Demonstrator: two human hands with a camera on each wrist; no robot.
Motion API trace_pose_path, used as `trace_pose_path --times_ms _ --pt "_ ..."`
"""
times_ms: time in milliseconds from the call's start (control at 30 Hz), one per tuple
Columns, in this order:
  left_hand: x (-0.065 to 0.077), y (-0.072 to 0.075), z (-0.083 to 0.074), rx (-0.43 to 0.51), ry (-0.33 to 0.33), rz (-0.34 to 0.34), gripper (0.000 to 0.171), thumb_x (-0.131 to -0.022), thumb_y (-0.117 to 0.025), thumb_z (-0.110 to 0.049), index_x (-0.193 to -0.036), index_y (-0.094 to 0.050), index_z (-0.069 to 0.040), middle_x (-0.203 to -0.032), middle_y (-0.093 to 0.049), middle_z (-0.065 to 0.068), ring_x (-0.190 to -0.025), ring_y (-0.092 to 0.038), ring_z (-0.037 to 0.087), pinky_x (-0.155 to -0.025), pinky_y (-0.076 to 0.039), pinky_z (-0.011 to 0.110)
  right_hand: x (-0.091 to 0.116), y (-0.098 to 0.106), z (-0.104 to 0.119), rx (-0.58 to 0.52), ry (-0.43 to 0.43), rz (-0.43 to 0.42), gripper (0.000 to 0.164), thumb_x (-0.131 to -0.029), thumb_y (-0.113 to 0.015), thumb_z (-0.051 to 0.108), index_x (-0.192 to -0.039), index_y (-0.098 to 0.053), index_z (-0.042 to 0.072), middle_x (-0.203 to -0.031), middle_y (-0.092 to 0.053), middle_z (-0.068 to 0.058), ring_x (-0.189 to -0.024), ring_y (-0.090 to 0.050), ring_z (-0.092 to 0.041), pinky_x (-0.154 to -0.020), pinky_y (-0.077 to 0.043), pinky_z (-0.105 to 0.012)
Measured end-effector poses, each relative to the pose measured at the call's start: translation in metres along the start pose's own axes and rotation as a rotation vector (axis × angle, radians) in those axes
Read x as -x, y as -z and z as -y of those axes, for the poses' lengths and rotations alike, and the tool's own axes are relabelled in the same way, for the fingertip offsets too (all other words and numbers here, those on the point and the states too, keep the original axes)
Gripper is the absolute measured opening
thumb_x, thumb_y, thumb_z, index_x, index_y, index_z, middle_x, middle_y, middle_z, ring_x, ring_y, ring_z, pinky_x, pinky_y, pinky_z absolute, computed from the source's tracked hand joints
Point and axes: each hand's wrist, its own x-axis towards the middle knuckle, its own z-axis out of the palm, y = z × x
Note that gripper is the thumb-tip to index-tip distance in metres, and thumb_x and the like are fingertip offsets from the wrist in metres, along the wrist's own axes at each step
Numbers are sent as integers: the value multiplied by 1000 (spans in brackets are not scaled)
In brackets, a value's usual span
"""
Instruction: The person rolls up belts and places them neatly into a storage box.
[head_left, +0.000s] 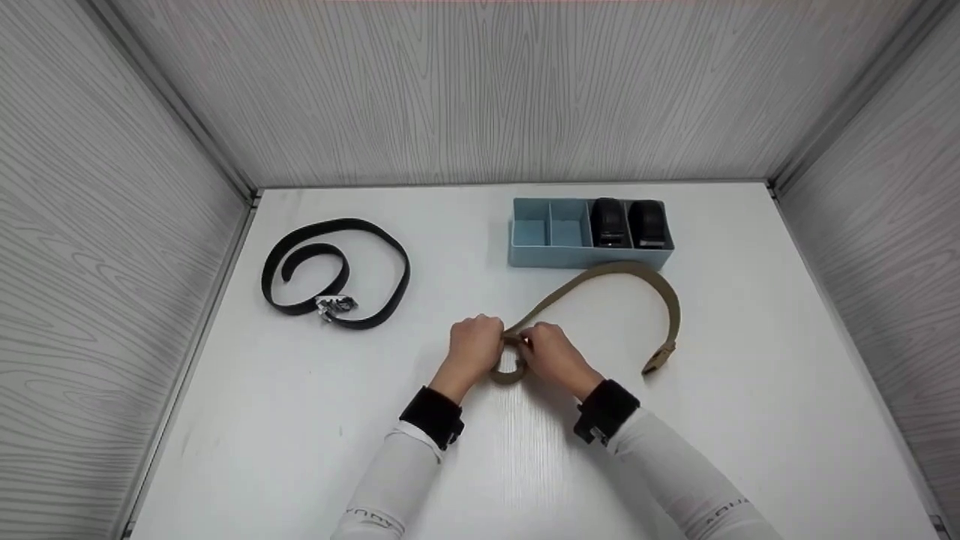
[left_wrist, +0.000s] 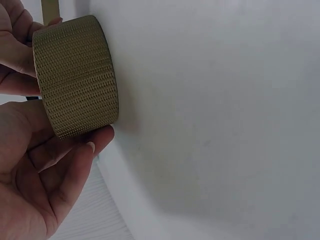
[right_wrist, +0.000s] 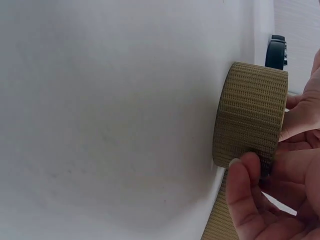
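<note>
A tan woven belt (head_left: pixel 670 304) lies on the table, one end rolled into a small open coil, the other ending in a buckle (head_left: pixel 660 358) at the right. Standing on its edge between both hands, the coil shows its ribbed webbing (left_wrist: pixel 77 75). My left hand (head_left: pixel 476 346) grips the coil's left side, fingers curled against it. From the right, my right hand (head_left: pixel 556 356) pinches the coil with thumb and fingers; its fingertips (right_wrist: pixel 240 175) press the webbing in the right wrist view. Some fingers are hidden behind the coil.
A black belt (head_left: pixel 409 274) with a silver buckle (head_left: pixel 336 305) lies loosely looped at the left. Near the back stands a blue divided box (head_left: pixel 555 257), with rolled black belts (head_left: pixel 609 223) in its two right compartments. Wood-grain panels (head_left: pixel 480 90) enclose the table (head_left: pixel 315 435).
</note>
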Motion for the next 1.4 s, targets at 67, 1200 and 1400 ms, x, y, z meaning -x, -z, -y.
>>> trace_pose_path --times_ms 67,1200,1400 --pt "1 0 1 4 21 0 13 -84 -67 -10 -71 -68 -10 -70 -67 7 -63 -65 27 -53 -50 42 2 0 1 -32 -61 9 15 -92 -64 4 -78 -69 3 -64 -57 -2 -57 -51 -14 -54 -42 -29" --pt "4 -3 7 65 23 -26 12 -83 -68 -6 -71 -66 -7 -75 -69 11 -68 -67 31 -58 -52 43 0 -4 4 -5 34 -13 12 -92 -62 0 -94 -74 2 -70 -59 -3 -66 -51 -16 -64 -44 -33" --pt "4 -4 7 73 45 -35 10 -83 -65 -3 -74 -68 -6 -76 -70 13 -68 -67 33 -58 -52 44 1 -2 7 -11 -79 -17 13 -90 -62 1 -79 -69 2 -63 -56 0 -58 -50 -15 -56 -42 -30"
